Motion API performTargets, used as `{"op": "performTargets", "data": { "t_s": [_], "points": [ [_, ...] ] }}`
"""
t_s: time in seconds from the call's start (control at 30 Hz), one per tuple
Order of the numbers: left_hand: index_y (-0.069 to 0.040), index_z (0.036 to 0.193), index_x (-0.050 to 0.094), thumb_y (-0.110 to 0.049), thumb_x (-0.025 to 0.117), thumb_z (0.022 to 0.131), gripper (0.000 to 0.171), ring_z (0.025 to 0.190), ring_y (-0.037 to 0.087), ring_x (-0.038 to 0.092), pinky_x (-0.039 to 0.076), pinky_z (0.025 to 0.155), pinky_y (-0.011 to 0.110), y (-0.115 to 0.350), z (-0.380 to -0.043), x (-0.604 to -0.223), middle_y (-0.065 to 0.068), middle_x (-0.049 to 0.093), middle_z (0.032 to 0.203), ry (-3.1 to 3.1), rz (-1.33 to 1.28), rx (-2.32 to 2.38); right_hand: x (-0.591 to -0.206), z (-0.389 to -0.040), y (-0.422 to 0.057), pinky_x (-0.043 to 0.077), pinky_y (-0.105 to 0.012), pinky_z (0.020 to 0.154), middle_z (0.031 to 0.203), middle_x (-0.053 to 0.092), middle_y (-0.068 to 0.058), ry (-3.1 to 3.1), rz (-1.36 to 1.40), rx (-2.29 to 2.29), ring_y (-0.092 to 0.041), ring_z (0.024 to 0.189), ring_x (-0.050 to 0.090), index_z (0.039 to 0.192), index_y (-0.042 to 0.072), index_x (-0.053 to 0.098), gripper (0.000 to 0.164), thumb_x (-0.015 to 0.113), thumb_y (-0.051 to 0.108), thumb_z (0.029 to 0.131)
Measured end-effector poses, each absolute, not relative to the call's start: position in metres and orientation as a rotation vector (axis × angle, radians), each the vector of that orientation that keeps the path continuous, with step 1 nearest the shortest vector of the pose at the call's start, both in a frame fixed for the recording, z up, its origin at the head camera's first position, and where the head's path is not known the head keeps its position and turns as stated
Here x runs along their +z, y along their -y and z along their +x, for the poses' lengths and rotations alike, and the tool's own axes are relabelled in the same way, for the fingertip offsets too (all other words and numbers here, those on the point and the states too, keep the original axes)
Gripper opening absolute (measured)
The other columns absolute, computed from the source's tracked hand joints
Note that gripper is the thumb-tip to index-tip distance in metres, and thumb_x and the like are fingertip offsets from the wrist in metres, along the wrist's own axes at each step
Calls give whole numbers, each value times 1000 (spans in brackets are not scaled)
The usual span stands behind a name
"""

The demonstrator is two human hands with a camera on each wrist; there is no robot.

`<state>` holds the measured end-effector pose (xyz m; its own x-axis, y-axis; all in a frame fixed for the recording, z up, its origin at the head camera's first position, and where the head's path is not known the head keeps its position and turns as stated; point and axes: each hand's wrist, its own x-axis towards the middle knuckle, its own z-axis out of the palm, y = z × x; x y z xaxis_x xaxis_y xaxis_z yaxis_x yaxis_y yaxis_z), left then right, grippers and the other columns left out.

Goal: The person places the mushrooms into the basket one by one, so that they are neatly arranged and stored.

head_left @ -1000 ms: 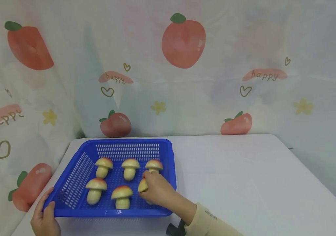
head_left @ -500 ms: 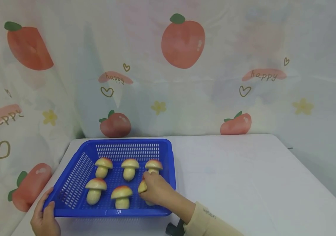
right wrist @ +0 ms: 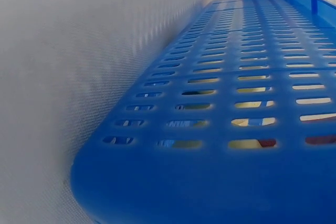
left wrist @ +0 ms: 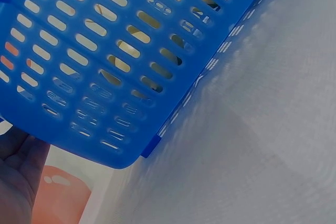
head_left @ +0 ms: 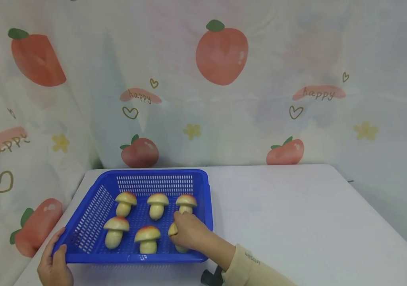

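Note:
A blue plastic basket with slotted walls stands on the left part of the white table. My left hand grips its front left corner, thumb on the near side and fingers along the outside. In the left wrist view, part of that hand shows beside the basket wall. My right hand reaches into the basket's front right and pinches a toy mushroom. The fingers cover most of it; part of the cap and stem show. The right wrist view faces the basket's outer wall, so that hand is hidden there.
Several more cream toy mushrooms with reddish cap tops lie in the basket, such as one at the front middle and one at the back right. White table extends right. A fruit-printed cloth hangs behind.

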<state>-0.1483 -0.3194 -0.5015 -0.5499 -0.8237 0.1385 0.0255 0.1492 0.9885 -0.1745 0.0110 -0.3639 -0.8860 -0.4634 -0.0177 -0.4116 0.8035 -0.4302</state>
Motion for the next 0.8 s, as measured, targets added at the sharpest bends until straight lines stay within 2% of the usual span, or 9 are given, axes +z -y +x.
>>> {"op": "performTargets", "data": {
  "t_s": [0.47,0.63,0.8],
  "points": [
    [-25,123,61,-9,41,92,39,110,9,51,37,90,14,313,-145,-491,-4,55,126,1700,715,-1474,-366,-173,-10,42,-27,55,73,48,-3,-2853,-710,-565,-13,64,47,91,4,54,27,70,19,77],
    [-24,122,61,-9,42,92,39,110,9,51,37,90,15,312,-145,-490,-4,56,125,1699,716,-1466,-366,-174,-9,44,-28,58,77,53,-6,-2865,-704,-525,-15,67,51,97,0,56,29,69,19,78],
    [-27,123,60,-10,41,92,39,111,9,51,36,93,18,314,-145,-494,-5,55,126,1724,731,-1445,-366,-174,-8,45,-28,58,77,54,-7,-2866,-721,-498,-14,68,52,96,0,57,29,69,19,78]
  ]
}}
